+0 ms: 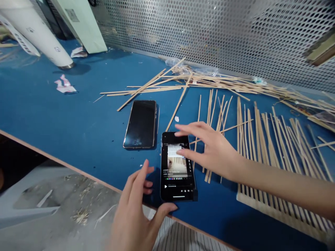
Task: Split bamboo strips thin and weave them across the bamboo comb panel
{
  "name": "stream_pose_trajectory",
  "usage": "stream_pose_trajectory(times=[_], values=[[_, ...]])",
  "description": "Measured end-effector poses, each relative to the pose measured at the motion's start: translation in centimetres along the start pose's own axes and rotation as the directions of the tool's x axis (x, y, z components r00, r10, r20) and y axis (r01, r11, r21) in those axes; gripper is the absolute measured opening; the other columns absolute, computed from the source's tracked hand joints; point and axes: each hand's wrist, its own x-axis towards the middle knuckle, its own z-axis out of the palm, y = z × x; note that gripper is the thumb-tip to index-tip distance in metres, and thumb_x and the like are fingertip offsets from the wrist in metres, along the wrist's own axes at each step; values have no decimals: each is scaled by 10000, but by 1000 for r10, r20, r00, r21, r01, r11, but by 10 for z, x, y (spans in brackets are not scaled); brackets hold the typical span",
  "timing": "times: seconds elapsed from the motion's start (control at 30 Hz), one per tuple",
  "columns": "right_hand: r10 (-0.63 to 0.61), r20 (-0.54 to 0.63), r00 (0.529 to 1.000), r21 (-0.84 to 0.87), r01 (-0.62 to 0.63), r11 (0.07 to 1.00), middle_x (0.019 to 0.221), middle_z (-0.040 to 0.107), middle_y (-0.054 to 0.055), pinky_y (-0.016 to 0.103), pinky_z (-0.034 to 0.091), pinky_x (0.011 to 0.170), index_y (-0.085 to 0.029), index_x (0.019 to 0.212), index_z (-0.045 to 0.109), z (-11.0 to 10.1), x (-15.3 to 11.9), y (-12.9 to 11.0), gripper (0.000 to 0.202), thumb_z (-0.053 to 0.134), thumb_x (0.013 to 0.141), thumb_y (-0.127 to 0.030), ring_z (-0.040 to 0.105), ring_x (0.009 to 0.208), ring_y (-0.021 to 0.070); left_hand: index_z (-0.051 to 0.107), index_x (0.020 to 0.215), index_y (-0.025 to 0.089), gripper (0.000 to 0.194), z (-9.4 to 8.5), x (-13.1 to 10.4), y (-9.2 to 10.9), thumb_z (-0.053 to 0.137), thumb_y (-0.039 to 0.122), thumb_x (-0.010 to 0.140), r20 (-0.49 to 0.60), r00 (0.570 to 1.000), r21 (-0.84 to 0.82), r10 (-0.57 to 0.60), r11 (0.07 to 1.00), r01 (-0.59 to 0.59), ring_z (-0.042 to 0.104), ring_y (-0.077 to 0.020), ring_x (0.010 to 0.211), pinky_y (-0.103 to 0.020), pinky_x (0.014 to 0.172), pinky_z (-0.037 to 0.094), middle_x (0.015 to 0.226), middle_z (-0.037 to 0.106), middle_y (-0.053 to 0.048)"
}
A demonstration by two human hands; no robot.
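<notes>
A lit smartphone point(176, 181) lies on the blue table, its screen showing a paused video with a play symbol. Over the upper right of that screen hovers my right hand point(209, 146), fingers stretched out; whether a fingertip touches the glass I cannot tell. My left hand point(140, 212) is at the phone's lower left corner, thumb and fingers spread apart, with nothing held. Left of the lit phone lies a second phone point(140, 123) with a dark screen. Beneath and beyond my right forearm spreads a row of thin wooden strips point(264, 139), joined along a pale woven band point(282, 216).
Loose strips point(222, 82) are heaped along a perforated metal panel point(183, 31) at the back. A white tumbler point(39, 31), a pale green bag point(83, 28) and crumpled paper point(65, 84) stand or lie at the left. The table edge point(65, 165) runs along the front.
</notes>
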Motion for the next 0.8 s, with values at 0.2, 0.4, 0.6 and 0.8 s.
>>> stream_pose_trajectory(times=[0.2, 0.4, 0.6, 0.8], values=[[24, 99, 995, -50, -19, 999, 1249, 527, 43, 424, 396, 1008, -246, 1146, 604, 4, 2, 7, 448, 726, 717, -284, 421, 1205, 232, 56, 1429, 123, 1110, 19, -4, -3, 766, 368, 612, -156, 977, -83, 143, 984, -158, 548, -317, 1055, -490, 836, 506, 1287, 445, -207], [56, 119, 991, -73, -47, 996, 1290, 483, 31, 457, 413, 979, -303, 1182, 567, 7, 1, 9, 528, 744, 687, -353, 397, 1226, 242, 6, 1436, 184, 1260, 37, -1, -1, 815, 394, 493, -169, 958, -25, 231, 971, -239, 579, -378, 991, -590, 790, 492, 1249, 488, -204], [-205, 53, 977, 4, 205, 979, 1072, 622, 36, 338, 459, 912, -225, 1149, 574, -26, 12, 27, 358, 651, 806, -292, 521, 1053, 168, 30, 1439, 144, 1262, 44, -2, 2, 836, 355, 491, -250, 948, -98, 196, 969, -226, 553, -389, 1048, -562, 770, 520, 1271, 464, -223], [-140, 268, 953, -194, 196, 961, 785, 650, 64, 388, 440, 659, -243, 796, 679, -71, 26, 87, 453, 434, 809, -623, 548, 789, 199, 39, 1432, 292, 1161, 51, -4, 14, 802, 287, 557, -262, 965, -248, 2, 966, -70, 508, -365, 1115, -607, 879, 443, 1314, 433, -152]])
